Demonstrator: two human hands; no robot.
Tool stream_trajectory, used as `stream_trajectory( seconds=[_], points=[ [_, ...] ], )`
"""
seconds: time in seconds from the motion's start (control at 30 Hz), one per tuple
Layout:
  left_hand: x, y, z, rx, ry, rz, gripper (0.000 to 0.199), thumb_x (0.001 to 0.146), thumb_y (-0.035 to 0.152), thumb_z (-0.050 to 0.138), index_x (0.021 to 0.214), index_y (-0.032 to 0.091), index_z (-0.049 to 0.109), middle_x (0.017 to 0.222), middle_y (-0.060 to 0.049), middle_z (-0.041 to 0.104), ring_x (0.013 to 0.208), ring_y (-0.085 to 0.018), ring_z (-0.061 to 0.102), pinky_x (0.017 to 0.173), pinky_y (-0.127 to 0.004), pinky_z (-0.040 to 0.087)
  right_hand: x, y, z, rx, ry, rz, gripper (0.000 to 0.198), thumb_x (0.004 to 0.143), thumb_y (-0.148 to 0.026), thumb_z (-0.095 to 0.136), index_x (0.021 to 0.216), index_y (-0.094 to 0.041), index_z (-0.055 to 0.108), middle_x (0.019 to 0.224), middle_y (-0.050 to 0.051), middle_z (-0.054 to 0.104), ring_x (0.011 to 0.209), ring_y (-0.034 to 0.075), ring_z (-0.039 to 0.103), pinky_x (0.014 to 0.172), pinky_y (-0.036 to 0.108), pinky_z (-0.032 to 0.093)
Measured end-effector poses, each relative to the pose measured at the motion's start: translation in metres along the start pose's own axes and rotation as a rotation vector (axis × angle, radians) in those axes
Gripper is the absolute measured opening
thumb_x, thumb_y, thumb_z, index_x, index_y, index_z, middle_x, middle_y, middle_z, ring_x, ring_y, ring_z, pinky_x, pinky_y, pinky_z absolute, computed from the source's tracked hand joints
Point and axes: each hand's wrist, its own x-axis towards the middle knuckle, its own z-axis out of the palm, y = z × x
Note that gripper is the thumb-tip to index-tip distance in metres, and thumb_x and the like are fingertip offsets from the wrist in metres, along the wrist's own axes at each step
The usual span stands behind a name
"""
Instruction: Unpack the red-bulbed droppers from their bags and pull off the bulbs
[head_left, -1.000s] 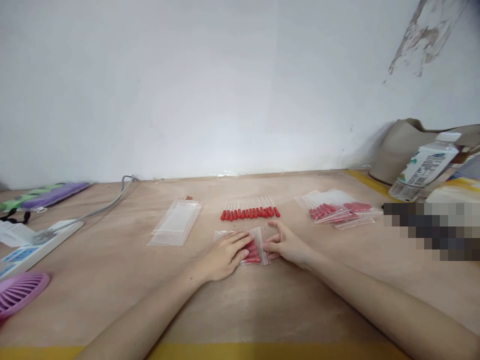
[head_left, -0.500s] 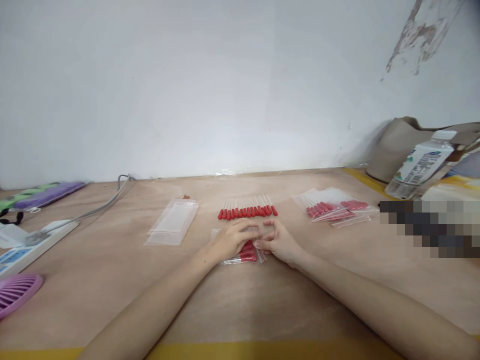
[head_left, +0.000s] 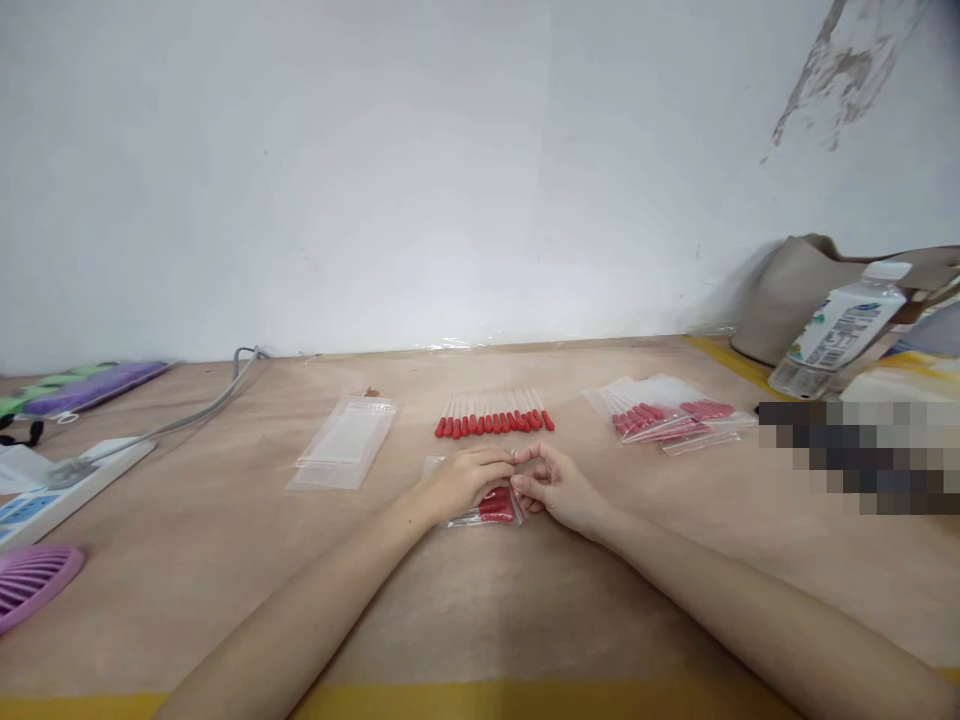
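Across the table, packed bags look done, droppers and empty bags remain — and the front bag lies under the cupped left hand (grip hidden), its end seemingly pinched by the right hand.

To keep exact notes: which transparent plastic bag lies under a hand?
The middle transparent plastic bag with red-ended pieces, partly covered by the left hand. The filled transparent bags at right and flat whitish plastic bags at left lie untouched.
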Motion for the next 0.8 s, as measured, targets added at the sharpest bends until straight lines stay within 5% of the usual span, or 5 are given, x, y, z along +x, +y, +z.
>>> stream_trajectory(
  seconds=[0.13, 0.3, 0.4, 0.57, 0.8],
  points=[
    [-0.004, 0.0, 0.002, 0.069, 0.086, 0.021, 0.026, 0.09, 0.021, 0.037, 0.092, 0.018, 0.063, 0.099, -0.005, 0.064, 0.09, -0.014, 0.06, 0.079, -0.025, 0.048, -0.004, 0.004, -0.008, -0.185, -0.032, -0.133, 0.023, 0.071, -0.035, 0.059, 0.085, -0.019, 0.051, 0.067, -0.002, 0.057, 0.055, 0.01, 0.053, 0.055, 0.026, 0.046],
    [-0.008, -0.001, 0.004, 0.093, 0.111, 0.027, 0.025, 0.089, 0.019, 0.038, 0.09, 0.016, 0.063, 0.097, -0.005, 0.065, 0.089, -0.014, 0.061, 0.079, -0.025, 0.048, -0.007, 0.005, -0.019, -0.825, -0.041, -0.829, 0.013, 0.079, -0.016, 0.048, 0.081, -0.021, 0.059, 0.083, 0.002, 0.062, 0.074, 0.013, 0.054, 0.066, 0.027, 0.042],
    [-0.008, -0.001, 0.004, 0.105, 0.105, 0.022, 0.024, 0.089, 0.019, 0.039, 0.09, 0.016, 0.063, 0.097, -0.005, 0.065, 0.088, -0.014, 0.061, 0.078, -0.025, 0.048, -0.005, 0.0, -0.021, -1.155, 0.007, -1.105, 0.013, 0.081, -0.015, 0.048, 0.079, -0.021, 0.06, 0.083, 0.002, 0.062, 0.077, 0.014, 0.051, 0.069, 0.029, 0.038],
    [-0.006, 0.0, 0.001, 0.154, 0.074, 0.08, 0.025, 0.09, 0.018, 0.036, 0.092, 0.015, 0.061, 0.098, -0.005, 0.065, 0.089, -0.013, 0.061, 0.077, -0.024, 0.049, 0.001, -0.005, -0.021, -1.395, 0.075, -1.29, 0.015, 0.084, -0.014, 0.046, 0.08, -0.02, 0.059, 0.078, 0.0, 0.061, 0.077, 0.013, 0.047, 0.073, 0.031, 0.033],
    [-0.005, -0.002, -0.004, 0.319, 0.005, 0.254, 0.022, 0.09, 0.014, 0.036, 0.084, 0.013, 0.057, 0.094, -0.005, 0.065, 0.093, -0.016, 0.059, 0.074, -0.026, 0.05, 0.0, -0.008, -0.017, -1.524, 0.057, -1.358, 0.027, 0.086, -0.011, 0.041, 0.063, -0.017, 0.053, 0.062, -0.002, 0.052, 0.07, 0.011, 0.043, 0.07, 0.03, 0.029]
  ],
)
